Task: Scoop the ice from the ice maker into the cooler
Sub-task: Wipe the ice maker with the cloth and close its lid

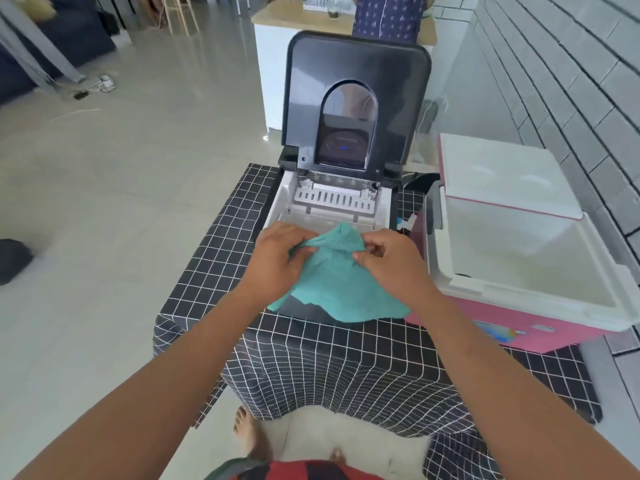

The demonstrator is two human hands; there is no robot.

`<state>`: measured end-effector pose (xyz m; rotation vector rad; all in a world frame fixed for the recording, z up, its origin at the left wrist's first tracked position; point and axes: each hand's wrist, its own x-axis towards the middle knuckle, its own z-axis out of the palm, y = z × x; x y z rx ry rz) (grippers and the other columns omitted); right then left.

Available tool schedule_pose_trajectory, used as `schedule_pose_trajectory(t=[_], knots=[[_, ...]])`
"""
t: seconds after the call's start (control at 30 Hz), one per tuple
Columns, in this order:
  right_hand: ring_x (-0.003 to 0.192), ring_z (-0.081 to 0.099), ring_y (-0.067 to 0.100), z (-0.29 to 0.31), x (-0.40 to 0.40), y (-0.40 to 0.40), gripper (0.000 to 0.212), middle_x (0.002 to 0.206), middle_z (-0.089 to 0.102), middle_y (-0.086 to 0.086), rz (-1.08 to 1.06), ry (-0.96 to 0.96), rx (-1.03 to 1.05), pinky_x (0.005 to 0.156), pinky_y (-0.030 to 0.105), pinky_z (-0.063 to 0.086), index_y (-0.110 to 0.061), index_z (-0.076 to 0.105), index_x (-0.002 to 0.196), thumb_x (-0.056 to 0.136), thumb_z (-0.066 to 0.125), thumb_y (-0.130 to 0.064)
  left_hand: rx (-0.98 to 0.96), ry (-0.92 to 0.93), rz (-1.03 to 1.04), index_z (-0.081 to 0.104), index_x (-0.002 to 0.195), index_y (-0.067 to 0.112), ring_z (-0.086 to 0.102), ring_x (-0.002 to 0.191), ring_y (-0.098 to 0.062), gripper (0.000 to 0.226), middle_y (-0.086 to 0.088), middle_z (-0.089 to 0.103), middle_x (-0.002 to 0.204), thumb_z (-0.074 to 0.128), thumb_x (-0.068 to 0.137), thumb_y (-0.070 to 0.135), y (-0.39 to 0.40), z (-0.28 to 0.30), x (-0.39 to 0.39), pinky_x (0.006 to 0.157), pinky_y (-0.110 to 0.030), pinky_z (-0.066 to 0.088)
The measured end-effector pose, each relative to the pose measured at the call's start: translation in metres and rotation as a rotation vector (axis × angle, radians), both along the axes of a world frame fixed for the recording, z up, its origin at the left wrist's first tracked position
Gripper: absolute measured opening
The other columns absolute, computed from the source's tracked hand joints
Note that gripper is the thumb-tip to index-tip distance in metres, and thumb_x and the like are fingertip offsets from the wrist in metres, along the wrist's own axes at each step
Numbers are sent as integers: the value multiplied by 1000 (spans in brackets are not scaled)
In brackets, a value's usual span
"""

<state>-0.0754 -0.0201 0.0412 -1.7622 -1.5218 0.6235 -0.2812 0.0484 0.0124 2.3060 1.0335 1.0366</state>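
One ice maker (332, 209), one cooler (519, 268), one cloth (337, 282)

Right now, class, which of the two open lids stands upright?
The ice maker's dark lid, with its arched window, stands upright. The cooler's white lid leans back beside it.

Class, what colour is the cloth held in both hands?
Teal green cloth, seen in the head view.

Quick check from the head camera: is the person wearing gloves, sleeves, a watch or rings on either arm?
No. The left hand and right hand are bare, without gloves or rings that show. Both forearms are uncovered to the frame's edge, with no sleeves, watch or bands. A red and dark garment shows at the bottom edge.
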Motion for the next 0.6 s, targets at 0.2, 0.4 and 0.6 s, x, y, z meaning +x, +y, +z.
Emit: schedule_pose_trajectory(t=[0.2, 0.4, 0.6], knots=[[63, 55, 9, -1, -12, 5, 25, 82, 56, 0, -50, 52, -37, 57, 11, 43, -18, 69, 76, 83, 69, -42, 10, -31, 81, 74, 96, 8, 57, 80, -23, 11, -2, 66, 81, 66, 90, 12, 4, 1, -4, 80, -37, 45], [44, 58, 25, 4, -34, 15, 23, 54, 62, 12, -32, 540, -125, 51, 31, 52, -8, 70, 81, 85, 70, -31, -469, -165, -87, 69, 102, 19, 64, 81, -10, 18, 4, 70, 89, 74, 88, 27, 6, 20, -10, 72, -23, 50], [57, 63, 20, 26, -55, 39, 14, 75, 67, 11, 31, 635, -31, 49, 31, 55, -7, 72, 98, 88, 68, -16, -554, -201, -116, 70, 94, 20, 61, 73, -5, 8, 15, 66, 79, 63, 96, 18, 43, 33, -39, 72, -24, 46]])
